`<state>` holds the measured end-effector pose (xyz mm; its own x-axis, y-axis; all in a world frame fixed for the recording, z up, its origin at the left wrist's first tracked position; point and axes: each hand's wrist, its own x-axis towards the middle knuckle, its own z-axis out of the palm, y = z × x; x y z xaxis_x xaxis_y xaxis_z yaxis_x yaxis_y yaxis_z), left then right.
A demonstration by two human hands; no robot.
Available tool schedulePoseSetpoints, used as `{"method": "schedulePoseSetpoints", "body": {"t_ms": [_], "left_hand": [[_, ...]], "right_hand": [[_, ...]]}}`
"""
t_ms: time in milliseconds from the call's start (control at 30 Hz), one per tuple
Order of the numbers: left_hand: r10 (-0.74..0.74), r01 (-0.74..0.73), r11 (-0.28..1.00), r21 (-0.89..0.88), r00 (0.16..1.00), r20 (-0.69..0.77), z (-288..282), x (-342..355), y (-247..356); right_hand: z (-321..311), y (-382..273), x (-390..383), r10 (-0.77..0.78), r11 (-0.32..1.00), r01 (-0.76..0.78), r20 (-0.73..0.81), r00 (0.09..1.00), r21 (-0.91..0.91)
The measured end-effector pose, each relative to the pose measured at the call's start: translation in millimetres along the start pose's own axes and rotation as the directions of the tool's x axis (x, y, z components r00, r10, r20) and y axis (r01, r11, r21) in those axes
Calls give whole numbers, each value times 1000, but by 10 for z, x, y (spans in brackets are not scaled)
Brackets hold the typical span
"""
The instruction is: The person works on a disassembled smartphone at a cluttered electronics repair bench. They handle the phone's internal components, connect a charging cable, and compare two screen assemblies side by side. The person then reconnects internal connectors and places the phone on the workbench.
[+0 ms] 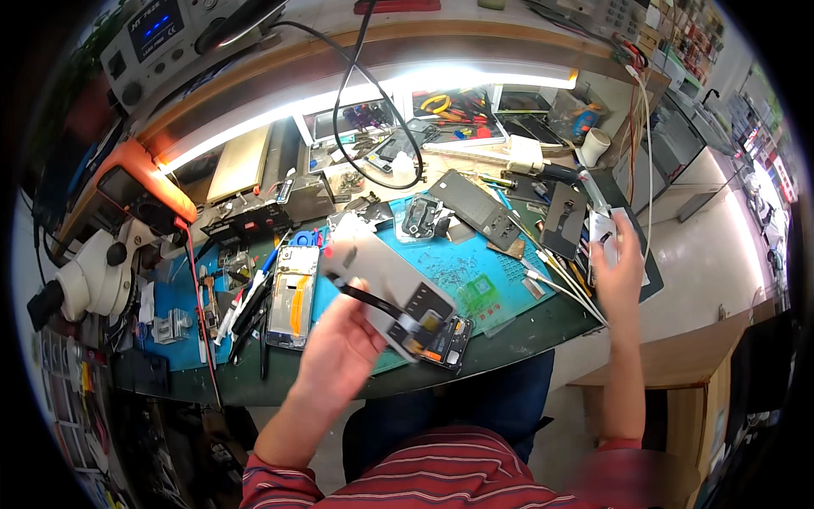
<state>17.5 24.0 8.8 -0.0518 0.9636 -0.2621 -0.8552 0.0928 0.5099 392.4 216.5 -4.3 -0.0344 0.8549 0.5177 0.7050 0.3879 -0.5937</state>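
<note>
My left hand (339,352) is closed at the front of the bench, pinching a flat grey phone panel (381,267); the panel is smeared by motion. Across the thumb runs a black ribbon-like strip (373,299), which ends over the panel's lower corner. Beneath that corner lies an opened phone body (449,343) with an orange-marked part. At the right end of the bench my right hand (623,263) has its fingers curled at a small white item (603,231), mostly hidden by them. Left of my left hand rests an opened phone frame (292,297) with an orange flex cable.
A blue work mat (407,220) bears loose parts and a dark phone back (475,208). Several white cables and tools (568,284) lie near the right edge. An orange multimeter (144,187) and a white microscope (93,276) stand left. A black cable loop (339,110) hangs overhead.
</note>
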Motion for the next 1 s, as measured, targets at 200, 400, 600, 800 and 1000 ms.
{"method": "schedulePoseSetpoints", "body": {"t_ms": [200,400,600,800,1000], "left_hand": [[-344,357,926,-124,932,117,255,-305,-964],[-455,513,835,-199,847,276,541,-243,-1178],[-547,21,665,746,693,468,624,-354,-768],[-225,-725,-516,456,629,744,-35,298,-159],[-145,-643,-531,552,711,688,-2,417,-223]], "right_hand": [[101,-1016,-1069,-599,611,198,285,748,766],[-40,-1163,-1147,-301,667,46,213,929,743],[-393,-1061,-776,-430,693,374,-63,901,617],[-519,-1150,-447,-327,877,234,165,931,419],[-241,-1162,-389,-197,833,-32,350,916,553]]}}
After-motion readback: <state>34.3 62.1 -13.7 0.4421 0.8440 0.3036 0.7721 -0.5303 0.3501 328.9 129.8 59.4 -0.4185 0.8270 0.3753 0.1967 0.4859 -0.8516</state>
